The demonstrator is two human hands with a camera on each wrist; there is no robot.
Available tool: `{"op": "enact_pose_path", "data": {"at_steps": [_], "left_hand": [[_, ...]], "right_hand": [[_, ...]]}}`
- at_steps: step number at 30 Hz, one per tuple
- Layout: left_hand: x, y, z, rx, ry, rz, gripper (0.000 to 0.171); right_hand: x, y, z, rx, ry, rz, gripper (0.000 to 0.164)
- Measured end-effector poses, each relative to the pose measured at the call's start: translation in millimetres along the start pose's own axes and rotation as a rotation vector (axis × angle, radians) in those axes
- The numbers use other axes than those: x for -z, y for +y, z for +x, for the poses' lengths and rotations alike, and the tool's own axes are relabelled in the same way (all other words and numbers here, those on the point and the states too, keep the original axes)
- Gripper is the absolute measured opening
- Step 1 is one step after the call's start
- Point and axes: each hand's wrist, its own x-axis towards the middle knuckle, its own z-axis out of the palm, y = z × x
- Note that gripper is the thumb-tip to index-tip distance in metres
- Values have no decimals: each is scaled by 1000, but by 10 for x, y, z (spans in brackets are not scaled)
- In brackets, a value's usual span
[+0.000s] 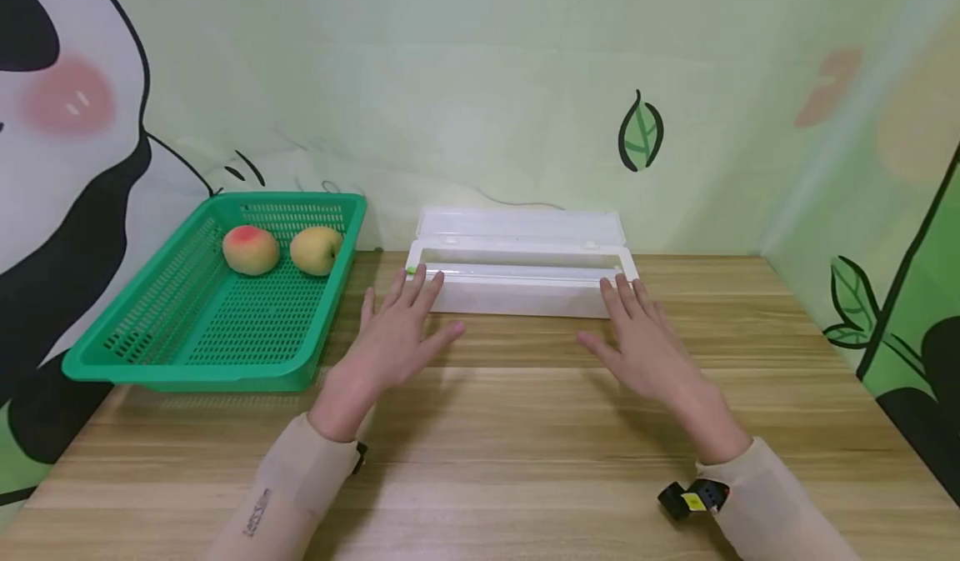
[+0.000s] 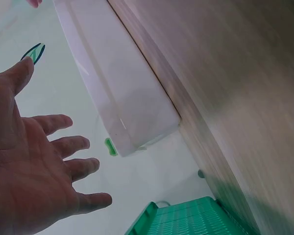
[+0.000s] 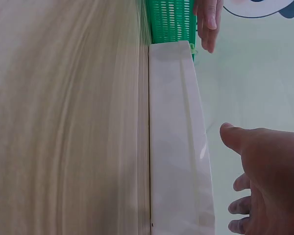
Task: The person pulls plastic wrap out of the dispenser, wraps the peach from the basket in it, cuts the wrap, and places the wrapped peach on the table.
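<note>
Box [image 1: 521, 298] lies lid-raised at twelve o'clock on the desk [image 1: 517, 436], green basket [image 1: 217, 374] at its nine; left grip [image 1: 390, 336] and right grip [image 1: 647, 348], both released, hover near its ends.

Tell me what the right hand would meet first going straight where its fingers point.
Likely the open lid of the white box, though the right hand looks raised; with depth unclear, it might pass over.

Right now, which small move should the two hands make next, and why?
Probably the left hand and right hand should come down to the ends of the white box: its lid is open, and they hover near opposite ends, fingers extended, holding nothing.
</note>
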Motion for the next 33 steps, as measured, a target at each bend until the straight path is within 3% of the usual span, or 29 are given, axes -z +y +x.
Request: {"op": "enact_pose_path", "data": {"at_steps": [9, 17, 21, 28, 33], "left_hand": [[-27, 0, 97, 6, -4, -11, 85], [-72, -9, 254, -6, 109, -38, 71], [-79, -18, 324, -18, 127, -34, 63], [-90, -15, 418, -41, 118, -65, 57], [-101, -8, 484, -83, 161, -71, 47]], "right_hand": [[-27, 69, 93, 17, 59, 11, 77], [-56, 121, 212, 96, 202, 50, 57], [-63, 138, 291, 130, 271, 74, 47], [-71, 158, 411, 166, 298, 94, 48], [-107, 177, 468, 168, 293, 83, 38]]}}
